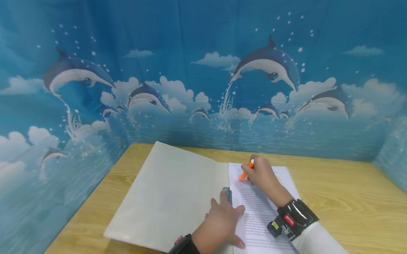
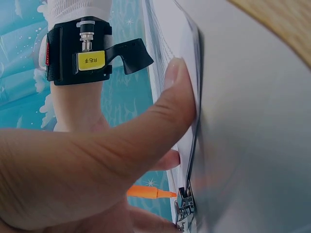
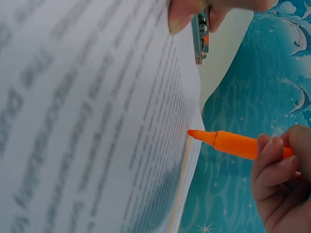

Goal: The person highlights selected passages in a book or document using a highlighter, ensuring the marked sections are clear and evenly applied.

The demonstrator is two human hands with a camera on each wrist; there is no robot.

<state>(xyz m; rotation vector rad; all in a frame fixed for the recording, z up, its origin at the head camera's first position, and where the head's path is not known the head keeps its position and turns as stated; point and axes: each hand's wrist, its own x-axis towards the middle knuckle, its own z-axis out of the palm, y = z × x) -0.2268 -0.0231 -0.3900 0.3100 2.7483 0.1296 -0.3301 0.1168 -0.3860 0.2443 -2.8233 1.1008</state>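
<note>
An orange highlighter (image 1: 245, 174) is pinched in my right hand (image 1: 263, 176). In the right wrist view the highlighter's tip (image 3: 194, 133) meets the printed paper (image 3: 87, 97) by its upper lines, where orange marking shows. The paper (image 1: 264, 219) lies on the right half of an opened pale folder (image 1: 174, 193). My left hand (image 1: 222, 221) rests with spread fingers across the folder's middle and the paper's left edge. Its thumb (image 2: 180, 92) lies on the paper in the left wrist view. Beside its fingertips sits the folder's metal clip (image 1: 226, 191), partly hidden by a finger.
A wooden table (image 1: 348, 207) carries the folder and stretches out to the right. Behind it hangs a blue curtain (image 1: 192, 66) printed with dolphins and clouds. The folder's left cover lies spread over the table's left side.
</note>
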